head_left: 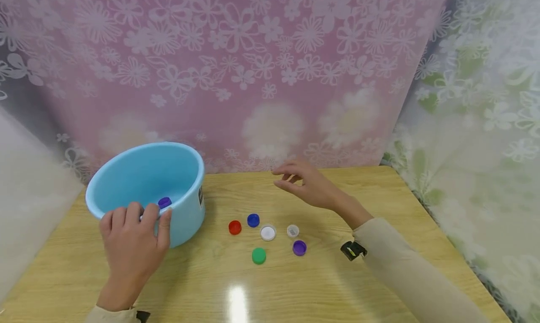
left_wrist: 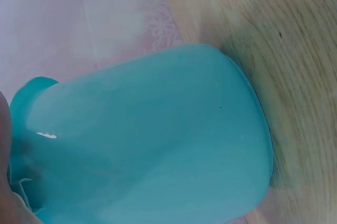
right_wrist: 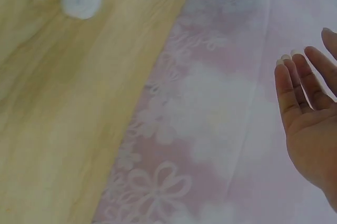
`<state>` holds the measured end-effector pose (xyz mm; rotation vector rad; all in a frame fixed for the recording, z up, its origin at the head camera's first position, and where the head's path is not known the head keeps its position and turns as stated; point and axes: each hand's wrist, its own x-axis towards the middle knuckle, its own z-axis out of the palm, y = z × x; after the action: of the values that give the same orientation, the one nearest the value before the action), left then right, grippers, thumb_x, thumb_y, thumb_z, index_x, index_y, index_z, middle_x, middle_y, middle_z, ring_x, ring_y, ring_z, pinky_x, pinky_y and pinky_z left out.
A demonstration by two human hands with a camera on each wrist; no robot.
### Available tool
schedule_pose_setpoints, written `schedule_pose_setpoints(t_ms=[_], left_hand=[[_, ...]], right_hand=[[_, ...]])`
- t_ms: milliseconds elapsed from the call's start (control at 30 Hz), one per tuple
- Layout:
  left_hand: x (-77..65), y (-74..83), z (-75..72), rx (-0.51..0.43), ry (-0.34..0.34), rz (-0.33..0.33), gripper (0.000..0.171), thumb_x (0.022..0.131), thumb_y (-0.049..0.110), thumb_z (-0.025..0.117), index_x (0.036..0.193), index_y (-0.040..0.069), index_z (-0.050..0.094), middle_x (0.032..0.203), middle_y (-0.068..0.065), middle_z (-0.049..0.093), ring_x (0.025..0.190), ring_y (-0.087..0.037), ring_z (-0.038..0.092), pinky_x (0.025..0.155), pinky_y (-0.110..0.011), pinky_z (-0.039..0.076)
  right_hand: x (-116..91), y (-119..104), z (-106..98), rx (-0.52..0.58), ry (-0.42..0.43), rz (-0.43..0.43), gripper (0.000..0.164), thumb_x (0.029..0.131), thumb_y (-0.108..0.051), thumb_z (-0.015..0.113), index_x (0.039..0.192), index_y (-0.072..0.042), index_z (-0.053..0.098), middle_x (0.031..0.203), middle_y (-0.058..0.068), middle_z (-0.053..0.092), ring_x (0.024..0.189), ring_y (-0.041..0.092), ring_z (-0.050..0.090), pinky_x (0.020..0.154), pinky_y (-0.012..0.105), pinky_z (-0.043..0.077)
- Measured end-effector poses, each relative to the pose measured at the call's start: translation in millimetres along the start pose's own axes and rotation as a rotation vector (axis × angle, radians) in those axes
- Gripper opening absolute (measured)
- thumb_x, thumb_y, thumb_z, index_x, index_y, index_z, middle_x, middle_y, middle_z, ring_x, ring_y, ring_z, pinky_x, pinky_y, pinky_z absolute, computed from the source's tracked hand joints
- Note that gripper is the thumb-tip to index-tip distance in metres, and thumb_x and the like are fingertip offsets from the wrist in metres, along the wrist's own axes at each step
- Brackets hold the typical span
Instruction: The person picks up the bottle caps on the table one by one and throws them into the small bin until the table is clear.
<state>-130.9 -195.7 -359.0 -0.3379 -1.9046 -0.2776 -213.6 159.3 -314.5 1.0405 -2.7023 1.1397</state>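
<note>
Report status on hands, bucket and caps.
Left hand grips bucket by rim. Right hand empty, above table. Six caps on table. Nothing visible blocking them.

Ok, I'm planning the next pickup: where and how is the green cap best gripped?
Probably by opposite sides of its round edge, pinched from above: the green cap is a low disc lying flat on the table, with bare wood around it. The right hand is empty.
</note>
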Motion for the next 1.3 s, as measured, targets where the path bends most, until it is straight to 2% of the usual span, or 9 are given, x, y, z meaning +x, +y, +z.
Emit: schedule_pose_setpoints(t_ms=[300, 467, 633, 767, 1033, 1300], left_hand=[[0.8, 3.4, -0.8, -0.002, 0.010, -0.009, 0.045, 0.095, 0.041, 0.044, 0.072, 0.002, 0.048, 0.064, -0.015, 0.039, 0.059, -0.039, 0.034, 0.070, -0.054, 0.027], [1.3, 3.2, -0.4, -0.001, 0.018, -0.008, 0.045, 0.095, 0.041, 0.045, 0.071, 0.002, 0.048, 0.064, -0.014, 0.038, 0.059, -0.039, 0.034, 0.069, -0.054, 0.027], [0.7, 3.0, 1.4, -0.004, 0.019, -0.009, 0.045, 0.095, 0.041, 0.046, 0.071, 0.003, 0.047, 0.064, -0.014, 0.038, 0.059, -0.039, 0.034, 0.070, -0.054, 0.027], [-0.4, 3.0, 1.9, -0.002, 0.013, -0.012, 0.045, 0.095, 0.041, 0.045, 0.071, 0.003, 0.047, 0.065, -0.013, 0.038, 0.059, -0.039, 0.034, 0.070, -0.054, 0.027], [-0.9, 5.4, 0.6, 0.000, 0.025, -0.013, 0.044, 0.094, 0.040, 0.046, 0.071, 0.003, 0.048, 0.064, -0.014, 0.039, 0.059, -0.039, 0.034, 0.069, -0.054, 0.027], [-0.2, 6.3, -0.8, 0.012, 0.028, -0.006, 0.045, 0.095, 0.041, 0.045, 0.072, 0.002, 0.049, 0.063, -0.014, 0.038, 0.058, -0.039, 0.034, 0.069, -0.054, 0.027]], right_hand=[[-44, 37, 8, -0.042, -0.065, 0.094, 0.036, 0.094, -0.027, 0.062, 0.124, -0.008, 0.061, 0.122, 0.004, 0.055, 0.100, 0.019, 0.059, 0.083, 0.032, 0.050], [-58, 52, 25, -0.019, -0.160, 0.170, 0.044, 0.092, -0.033, 0.063, 0.127, -0.006, 0.058, 0.124, 0.004, 0.054, 0.104, 0.027, 0.056, 0.086, 0.039, 0.048], [-62, 60, 38, -0.061, -0.239, 0.243, 0.053, 0.087, -0.042, 0.068, 0.127, -0.009, 0.059, 0.121, 0.001, 0.054, 0.101, 0.022, 0.055, 0.083, 0.039, 0.047], [-64, 63, 47, -0.089, -0.259, 0.258, 0.049, 0.084, -0.038, 0.072, 0.123, -0.009, 0.062, 0.112, 0.000, 0.056, 0.092, 0.016, 0.055, 0.077, 0.034, 0.047], [-66, 66, 59, -0.076, -0.228, 0.297, 0.043, 0.080, -0.029, 0.077, 0.115, -0.008, 0.064, 0.097, -0.003, 0.058, 0.082, 0.013, 0.054, 0.072, 0.031, 0.047], [-65, 65, 64, -0.066, -0.214, 0.305, 0.026, 0.078, -0.020, 0.078, 0.099, -0.011, 0.066, 0.089, -0.002, 0.059, 0.077, 0.013, 0.054, 0.069, 0.032, 0.046]])
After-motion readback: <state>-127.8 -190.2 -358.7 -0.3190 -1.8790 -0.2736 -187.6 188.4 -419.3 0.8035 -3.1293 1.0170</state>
